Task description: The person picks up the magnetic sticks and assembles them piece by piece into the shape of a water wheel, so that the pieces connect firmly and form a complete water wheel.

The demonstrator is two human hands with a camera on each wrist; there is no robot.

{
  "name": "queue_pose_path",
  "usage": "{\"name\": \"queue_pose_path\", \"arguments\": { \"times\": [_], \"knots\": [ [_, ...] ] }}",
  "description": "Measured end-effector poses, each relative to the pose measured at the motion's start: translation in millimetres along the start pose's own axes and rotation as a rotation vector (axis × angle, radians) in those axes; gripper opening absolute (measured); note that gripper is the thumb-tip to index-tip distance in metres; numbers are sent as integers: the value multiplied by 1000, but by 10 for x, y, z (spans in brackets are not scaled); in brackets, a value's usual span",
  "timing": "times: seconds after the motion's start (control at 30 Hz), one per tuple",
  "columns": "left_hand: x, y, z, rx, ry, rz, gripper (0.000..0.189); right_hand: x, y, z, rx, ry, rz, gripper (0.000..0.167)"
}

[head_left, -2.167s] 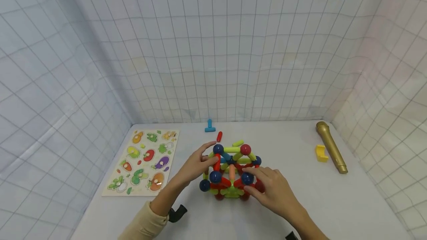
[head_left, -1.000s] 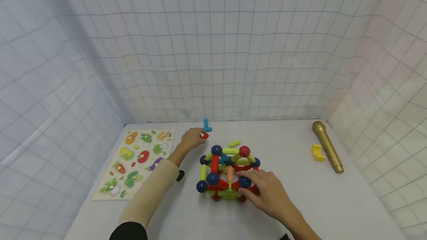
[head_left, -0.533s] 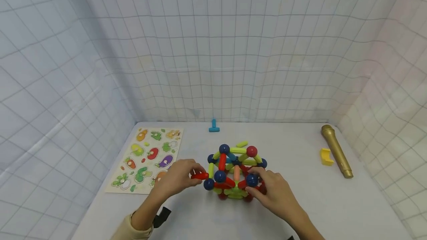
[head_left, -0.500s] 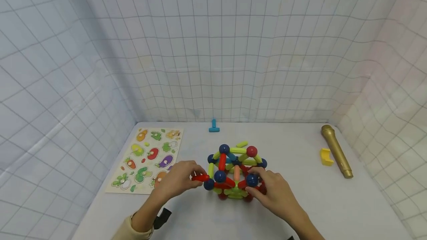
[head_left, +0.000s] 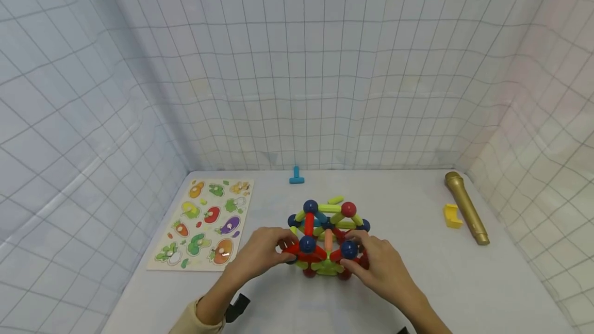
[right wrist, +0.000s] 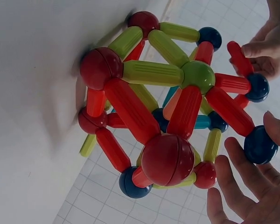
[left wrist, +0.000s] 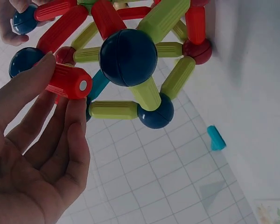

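Note:
A magnetic rod-and-ball structure [head_left: 329,209] of red, lime and blue pieces stands on the table between both hands. My left hand [head_left: 262,252] pinches a red magnetic rod [left wrist: 67,82] between thumb and fingers at the structure's left side. One end of that rod meets a dark blue ball [head_left: 307,244]; the other end, with a white dot, points outward in the left wrist view. With thumb and fingertips, my right hand [head_left: 382,264] holds another dark blue ball [right wrist: 261,145] at the front right, attached to a red rod.
A vegetable puzzle board [head_left: 199,226] lies at left. Behind the structure are blue rods [head_left: 296,180] in a T shape and a loose lime rod [head_left: 335,200]. At right lie a yellow piece [head_left: 452,216] and a gold microphone [head_left: 466,208]. Gridded cloth walls surround the table.
My left hand left the structure, picked up the red rod from the table behind and brought it back, its end now at the blue ball. My right hand keeps its hold.

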State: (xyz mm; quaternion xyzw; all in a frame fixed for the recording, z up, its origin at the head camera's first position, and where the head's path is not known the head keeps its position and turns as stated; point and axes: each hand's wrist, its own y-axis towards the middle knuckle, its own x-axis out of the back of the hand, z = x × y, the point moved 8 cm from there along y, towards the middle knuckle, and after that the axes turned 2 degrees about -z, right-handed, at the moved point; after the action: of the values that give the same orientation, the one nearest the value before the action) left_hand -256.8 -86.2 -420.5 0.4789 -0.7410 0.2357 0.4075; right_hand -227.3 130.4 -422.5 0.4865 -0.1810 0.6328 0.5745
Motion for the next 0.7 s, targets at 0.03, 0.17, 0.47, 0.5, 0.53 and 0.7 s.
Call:
{"name": "queue_pose_path", "arguments": {
  "times": [0.03, 0.17, 0.47, 0.5, 0.53, 0.7],
  "knots": [
    [-5, 7, -5, -9, -2, -4, 24, -3, 5, 0, -2, 1, 1, 51],
    [-42, 34, 2, -21, -26, -19, 24, -11, 22, 14, 7, 15, 2, 51],
    [-137, 28, 92, 9, -106, -26, 24, 71, 113, -35, 18, 59, 28, 54],
    [-144, 25, 93, 5, -113, -24, 25, 121, 167, -83, 18, 90, 15, 51],
    [-148, 23, 87, -2, -116, -24, 25, 178, 241, -151, 16, 113, -4, 49],
    [-194, 22, 78, -57, -108, -22, 26, 150, 902, -683, 36, 77, 52, 24]
  ]
}}
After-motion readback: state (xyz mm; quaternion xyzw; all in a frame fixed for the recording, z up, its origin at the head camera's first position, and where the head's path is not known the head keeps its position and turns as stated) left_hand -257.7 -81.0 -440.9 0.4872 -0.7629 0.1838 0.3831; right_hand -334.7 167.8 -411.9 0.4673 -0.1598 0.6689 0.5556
